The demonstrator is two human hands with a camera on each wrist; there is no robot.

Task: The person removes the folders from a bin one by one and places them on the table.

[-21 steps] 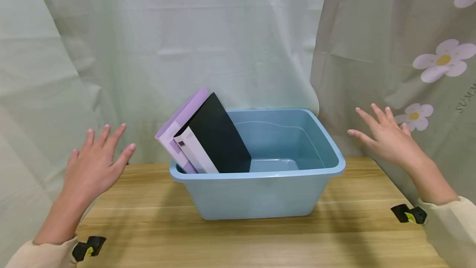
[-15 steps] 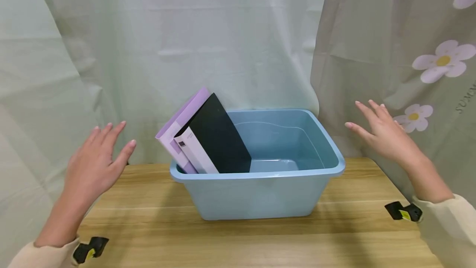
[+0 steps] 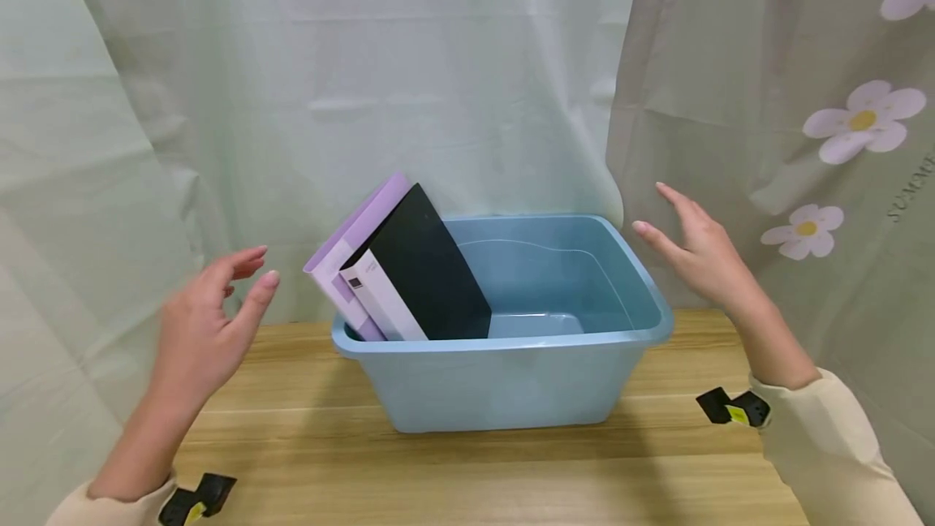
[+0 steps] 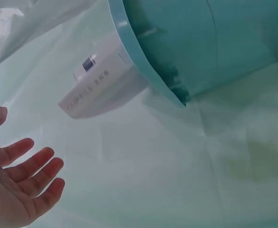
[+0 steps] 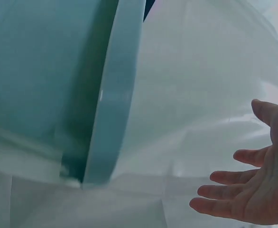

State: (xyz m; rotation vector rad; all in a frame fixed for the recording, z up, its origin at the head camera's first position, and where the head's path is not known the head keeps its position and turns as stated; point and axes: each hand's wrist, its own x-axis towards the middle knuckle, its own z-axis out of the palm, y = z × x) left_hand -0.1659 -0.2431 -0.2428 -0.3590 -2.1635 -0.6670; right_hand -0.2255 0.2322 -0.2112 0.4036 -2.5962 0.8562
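A blue plastic basin [image 3: 504, 384] stands on the table. Leaning against its left side are a purple file folder [image 3: 358, 222] and a black file folder [image 3: 431, 266] with a white spine label, both sticking up past the rim. My left hand [image 3: 204, 331] is in the air left of the folders, thumb apart from the loosely bent fingers, touching nothing. Off the basin's right rim hovers my right hand [image 3: 704, 254], fingers extended and thumb spread, holding nothing. The left wrist view shows a folder's printed spine [image 4: 98, 85] jutting over the rim.
The wooden table [image 3: 467, 477] runs under the basin toward me. Pale curtains [image 3: 453, 88] hang right behind the basin and at the left. A flower-printed curtain [image 3: 701, 71] closes off the right side.
Both hands have moved inward toward the basin, the right one farther. The left hand's fingers have bent and turned toward the folders. Basin and folders stay where they were.
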